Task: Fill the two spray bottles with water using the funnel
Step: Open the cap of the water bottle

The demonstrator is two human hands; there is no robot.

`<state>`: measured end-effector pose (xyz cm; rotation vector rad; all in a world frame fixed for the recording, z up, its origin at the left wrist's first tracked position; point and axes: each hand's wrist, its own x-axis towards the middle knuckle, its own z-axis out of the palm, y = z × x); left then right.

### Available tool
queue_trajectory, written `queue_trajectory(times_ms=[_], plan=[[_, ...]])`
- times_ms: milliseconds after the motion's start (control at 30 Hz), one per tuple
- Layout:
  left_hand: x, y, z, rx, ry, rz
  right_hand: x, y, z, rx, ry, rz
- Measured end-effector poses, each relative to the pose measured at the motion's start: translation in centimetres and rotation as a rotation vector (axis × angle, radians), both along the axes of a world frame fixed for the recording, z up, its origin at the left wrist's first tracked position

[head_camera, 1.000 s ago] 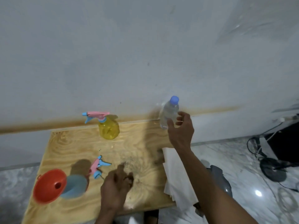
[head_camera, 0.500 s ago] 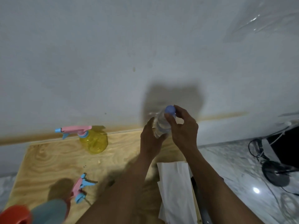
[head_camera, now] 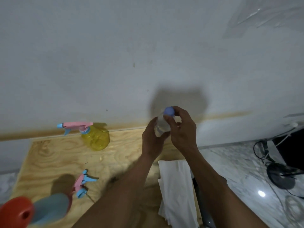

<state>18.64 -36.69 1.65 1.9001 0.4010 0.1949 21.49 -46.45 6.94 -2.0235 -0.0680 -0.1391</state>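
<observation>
Both forearms reach forward over the right half of the tabletop (head_camera: 54, 155). Left hand (head_camera: 152, 140) wraps the body of a clear water bottle (head_camera: 162, 127), fingers curled round it from the left, holding it raised above the far right part of the tabletop, close to the wall (head_camera: 115, 63). Right hand (head_camera: 182, 129) is arched over the bottle top; thumb and fingertips pinch the blue cap (head_camera: 169, 111). Cap is seated on the neck. No label or print readable on the bottle.

Yellow spray bottle (head_camera: 96, 137) stands upright at the far edge against the wall, pink and blue trigger head (head_camera: 75, 125) fitted, nozzle pointing left. A second trigger head (head_camera: 83, 183), same colours, lies loose on the wood near the front left. Just left of it, at the front left corner, a blue bottle (head_camera: 49, 208) carries the orange funnel (head_camera: 15, 213); both blurred, seating not clear.

White folded paper (head_camera: 176, 183) lies along the right edge, overhanging the front. Tabletop is bare plywood, grain visible. Wall is pale grey with a brownish stain band along its base. Floor (head_camera: 238, 162) to the right is marbled tile, with black cables (head_camera: 263, 150) and a dark round base.
</observation>
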Motion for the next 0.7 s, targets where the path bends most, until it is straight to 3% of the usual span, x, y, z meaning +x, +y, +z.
queue_trajectory(times_ms=[133,400,700], plan=[[-2.8,0.4,0.9,-0.034,0.031,0.047,-2.2,0.9,1.5,-0.023,-0.058,0.043],[-14.7,5.8,3.5,-0.075,-0.089,0.081,-12.7,5.5,3.4,0.071,-0.083,0.138],[-24.9,10.2,0.7,-0.064,0.073,0.100,-22.7,9.5,1.4,0.001,0.034,0.205]])
